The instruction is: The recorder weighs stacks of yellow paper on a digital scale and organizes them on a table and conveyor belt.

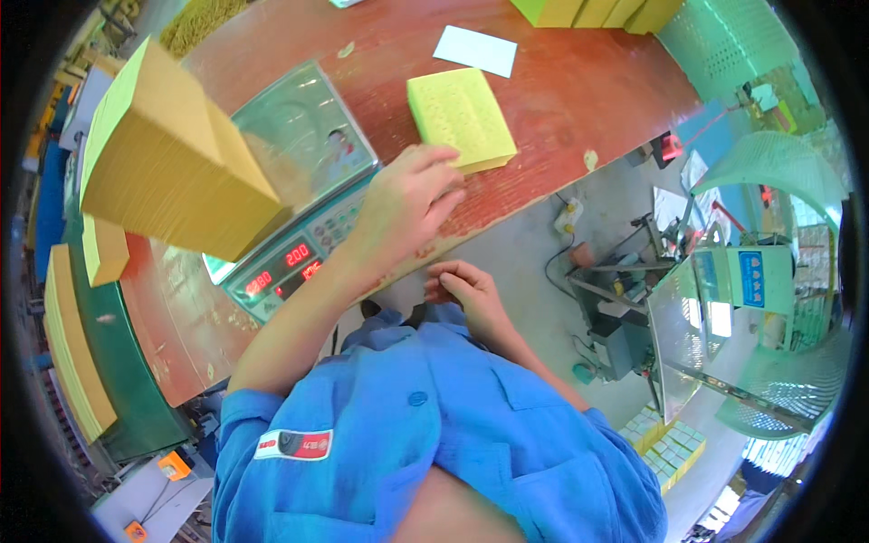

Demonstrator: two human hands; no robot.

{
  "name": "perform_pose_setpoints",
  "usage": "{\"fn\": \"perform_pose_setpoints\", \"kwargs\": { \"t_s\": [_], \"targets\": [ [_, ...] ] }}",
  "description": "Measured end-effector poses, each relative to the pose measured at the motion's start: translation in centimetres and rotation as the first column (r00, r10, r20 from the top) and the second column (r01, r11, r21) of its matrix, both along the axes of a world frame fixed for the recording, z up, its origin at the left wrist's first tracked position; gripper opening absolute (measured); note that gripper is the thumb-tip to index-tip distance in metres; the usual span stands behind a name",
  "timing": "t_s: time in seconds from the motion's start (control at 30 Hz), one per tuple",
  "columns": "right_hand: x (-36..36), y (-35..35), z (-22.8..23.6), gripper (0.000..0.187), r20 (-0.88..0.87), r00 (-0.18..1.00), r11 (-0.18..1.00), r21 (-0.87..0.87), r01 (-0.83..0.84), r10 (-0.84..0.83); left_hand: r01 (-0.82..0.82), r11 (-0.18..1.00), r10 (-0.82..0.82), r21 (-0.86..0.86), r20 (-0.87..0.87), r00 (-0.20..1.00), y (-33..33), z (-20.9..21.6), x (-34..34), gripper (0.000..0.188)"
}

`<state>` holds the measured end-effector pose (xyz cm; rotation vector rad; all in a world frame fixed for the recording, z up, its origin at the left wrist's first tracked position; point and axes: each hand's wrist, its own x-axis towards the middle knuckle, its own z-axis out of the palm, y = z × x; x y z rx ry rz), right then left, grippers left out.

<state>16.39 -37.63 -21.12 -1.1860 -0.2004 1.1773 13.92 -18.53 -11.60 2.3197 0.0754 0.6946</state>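
Note:
My left hand (412, 204) is over the front edge of the red table, its fingers loosely bent and apart with nothing visible in them. Its fingertips are at the near left corner of a yellow block with a speckled top (462, 118); whether they touch it I cannot tell. My right hand (466, 294) hangs below the table edge, in front of my body, with half-bent fingers and nothing visible in it. Left of my left forearm sits a digital scale (303, 127) with a clear-covered pan and lit red digits. A tall tan stack of paper-like sheets (172, 172) partly overlaps the scale.
On the red tabletop (579, 100) lies a white card (476, 51), with yellow blocks (597, 11) at the far edge. More tan sheets (68, 344) stand at the left by a green surface (145, 362). Machinery (625, 335) and a cable are on the floor to the right.

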Motion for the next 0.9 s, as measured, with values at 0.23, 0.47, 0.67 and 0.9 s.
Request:
{"fn": "perform_pose_setpoints", "kwargs": {
  "t_s": [0.23, 0.47, 0.67, 0.9],
  "targets": [
    [9.7, -5.3, -1.0, 0.022, 0.072, 0.997, 0.997, -0.064, 0.044, -0.04, -0.109, 0.915, 0.218, 0.388, -0.248, 0.944, 0.1, -2.3, 7.5, 0.025],
    [14.7, -5.9, -0.8, 0.023, 0.089, 0.994, 0.997, -0.032, 0.073, -0.07, -0.195, 0.938, 0.266, 0.287, -0.233, 0.935, -1.1, -2.3, 7.8, 0.009],
    [16.4, -4.5, 0.5, 0.024, 0.12, 0.993, 0.999, 0.035, -0.007, 0.003, -0.263, 0.937, 0.313, 0.231, -0.216, 0.925, -1.3, -2.6, 8.0, 0.008],
    [19.3, 0.4, 5.7, 0.033, 0.108, 0.992, 0.994, 0.084, -0.068, 0.059, -0.252, 0.888, 0.269, 0.385, 0.011, 0.963, -4.5, -0.4, 5.9, 0.005]
  ]
}}
